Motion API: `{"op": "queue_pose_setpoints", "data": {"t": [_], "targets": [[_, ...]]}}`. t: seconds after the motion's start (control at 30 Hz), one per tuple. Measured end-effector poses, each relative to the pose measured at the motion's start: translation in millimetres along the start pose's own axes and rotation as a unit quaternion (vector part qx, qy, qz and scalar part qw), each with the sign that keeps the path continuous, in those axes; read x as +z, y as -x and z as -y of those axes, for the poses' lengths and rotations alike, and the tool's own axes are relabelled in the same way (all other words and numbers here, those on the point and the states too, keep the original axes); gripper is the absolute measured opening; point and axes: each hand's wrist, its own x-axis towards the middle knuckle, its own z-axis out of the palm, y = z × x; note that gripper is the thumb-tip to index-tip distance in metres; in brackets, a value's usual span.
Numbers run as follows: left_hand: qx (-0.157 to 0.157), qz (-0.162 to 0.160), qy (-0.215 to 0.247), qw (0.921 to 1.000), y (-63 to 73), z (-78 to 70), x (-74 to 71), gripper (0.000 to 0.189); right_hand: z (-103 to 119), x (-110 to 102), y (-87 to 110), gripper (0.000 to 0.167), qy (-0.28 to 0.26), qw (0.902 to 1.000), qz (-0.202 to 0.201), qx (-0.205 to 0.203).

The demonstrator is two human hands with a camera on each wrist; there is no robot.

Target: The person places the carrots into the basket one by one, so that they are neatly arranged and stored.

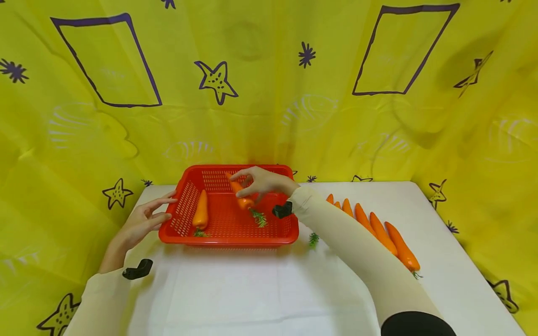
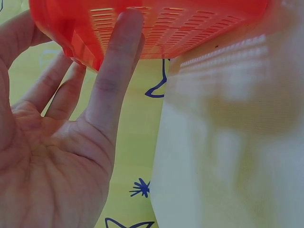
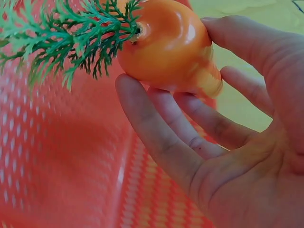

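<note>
My right hand (image 1: 261, 181) is over the red plastic basket (image 1: 229, 241) and pinches an orange carrot (image 1: 245, 202) between thumb and fingertips. In the right wrist view the carrot's thick end (image 3: 166, 45) shows close up, with feathery green leaves (image 3: 71, 42). A second carrot (image 1: 201, 212) lies inside the basket near its left wall, leaves toward the front. Beside that wall, my left hand (image 1: 136, 225) touches the outside of the basket with fairly straight fingers. From the left wrist view, its thumb (image 2: 111, 76) rests against the slotted wall.
Several more carrots (image 1: 403, 247) lie in a slanting row on the white table (image 1: 218, 289), right of the basket, partly hidden by my right sleeve (image 1: 357, 252). A yellow curtain (image 1: 260, 121) with drawn stars hangs behind the table and around its sides.
</note>
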Motion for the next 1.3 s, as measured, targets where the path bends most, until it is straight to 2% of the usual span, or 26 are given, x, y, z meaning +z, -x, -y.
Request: {"op": "queue_pose_setpoints", "data": {"t": [0.23,0.57,0.7,0.9,1.13,1.3], "targets": [[0.002,0.0,0.001,1.0,2.2,-2.8,-2.9,0.041,-2,34,-38.6,0.063,-0.058,0.9976,0.0,0.037],[-0.005,0.003,0.009,0.9999,0.6,-2.0,-1.5,0.042,-11,67,-77.9,0.057,-0.084,0.9914,-0.032,0.095],[-0.011,0.0,0.009,0.9999,0.0,-0.6,-0.7,0.042,-11,76,-84.5,0.057,-0.102,0.9879,-0.051,0.105],[-0.007,-0.001,0.004,1.0,-0.7,-0.1,-0.4,0.043,-10,84,-86.9,0.059,-0.114,0.9864,-0.044,0.11],[-0.002,0.004,0.013,0.9999,-3.0,0.6,-1.1,0.043,-9,84,-88.9,0.064,-0.136,0.9829,-0.035,0.119],[-0.003,0.006,0.014,0.9999,-1.4,0.9,-2.0,0.044,-11,86,-91.6,0.065,-0.13,0.9835,-0.035,0.121]]}}
